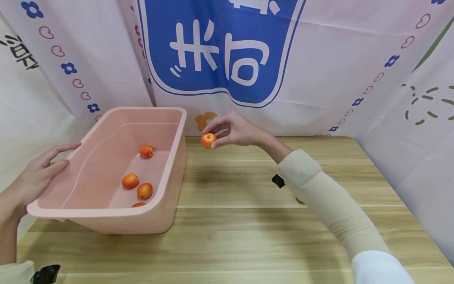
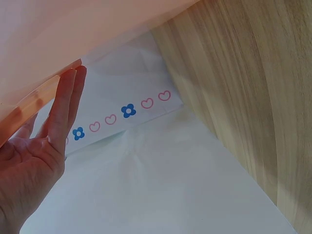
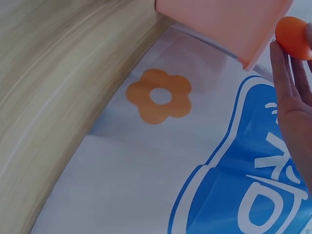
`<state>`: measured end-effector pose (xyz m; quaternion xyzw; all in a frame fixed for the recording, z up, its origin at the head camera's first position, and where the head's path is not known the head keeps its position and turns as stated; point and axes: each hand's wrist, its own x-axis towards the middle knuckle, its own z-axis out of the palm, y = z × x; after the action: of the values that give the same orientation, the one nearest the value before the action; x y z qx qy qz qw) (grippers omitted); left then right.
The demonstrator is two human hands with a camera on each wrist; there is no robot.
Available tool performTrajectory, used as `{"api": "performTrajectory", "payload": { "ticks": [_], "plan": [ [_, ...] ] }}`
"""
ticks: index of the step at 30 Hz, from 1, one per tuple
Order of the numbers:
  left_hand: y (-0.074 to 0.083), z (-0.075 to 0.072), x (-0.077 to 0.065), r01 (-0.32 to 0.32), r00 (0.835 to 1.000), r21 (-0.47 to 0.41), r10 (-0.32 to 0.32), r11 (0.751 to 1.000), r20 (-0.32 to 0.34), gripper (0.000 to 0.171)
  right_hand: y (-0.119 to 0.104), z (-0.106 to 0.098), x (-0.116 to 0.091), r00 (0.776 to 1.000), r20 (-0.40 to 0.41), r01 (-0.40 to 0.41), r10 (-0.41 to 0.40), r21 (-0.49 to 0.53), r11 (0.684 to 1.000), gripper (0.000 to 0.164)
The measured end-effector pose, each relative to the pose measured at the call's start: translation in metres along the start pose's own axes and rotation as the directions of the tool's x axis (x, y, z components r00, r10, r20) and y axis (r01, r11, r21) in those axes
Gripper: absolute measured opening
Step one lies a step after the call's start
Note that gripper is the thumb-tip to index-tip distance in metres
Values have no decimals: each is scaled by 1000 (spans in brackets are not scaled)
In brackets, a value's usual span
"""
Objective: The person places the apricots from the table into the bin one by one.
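My right hand (image 1: pixel 235 129) pinches an apricot-like orange fruit (image 1: pixel 208 140) between thumb and fingers, above the table and just right of the pink bin (image 1: pixel 177 173). In the right wrist view the same fruit (image 3: pixel 294 39) sits at the fingertips, with the bin beyond. Several similar orange-red fruits (image 1: pixel 130 181) lie on the bin floor; the front wall partly hides one. At the bin's left side, my left hand (image 1: pixel 33 179) touches the rim. The left wrist view shows the left hand's straight fingers (image 2: pixel 61 107) against the rim's outer edge.
A wooden table (image 1: pixel 227 244) carries the bin. Behind it hangs a white printed cloth (image 1: pixel 319 79) with a blue panel, and more cloth closes both sides. A small reddish thing (image 1: pixel 299 200) shows partly under the right sleeve, near a black strap end (image 1: pixel 278 181).
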<state>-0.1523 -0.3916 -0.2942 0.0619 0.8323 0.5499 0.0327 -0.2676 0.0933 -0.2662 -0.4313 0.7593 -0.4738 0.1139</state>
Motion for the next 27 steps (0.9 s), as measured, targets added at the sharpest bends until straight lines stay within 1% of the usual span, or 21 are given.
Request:
{"api": "performTrajectory", "payload": {
  "ticks": [4,9,15,23,27],
  "plan": [
    [0,0,0,-1,1000,1,1,1000,0,49,-8,4,9,1000,0,30,-30,6,1000,36],
    [0,0,0,6,1000,8,-6,1000,0,48,-17,10,21,999,9,48,-48,20,999,36],
    [1,0,-1,-2,1000,-15,2,1000,9,49,-26,17,34,997,12,71,-71,17,997,38],
    [0,0,-1,-20,1000,-28,20,999,7,50,-34,34,53,998,10,63,-64,58,996,40],
    [-1,0,-1,-15,1000,-42,16,999,6,49,-36,44,63,997,15,71,-72,67,995,39]
  ]
}}
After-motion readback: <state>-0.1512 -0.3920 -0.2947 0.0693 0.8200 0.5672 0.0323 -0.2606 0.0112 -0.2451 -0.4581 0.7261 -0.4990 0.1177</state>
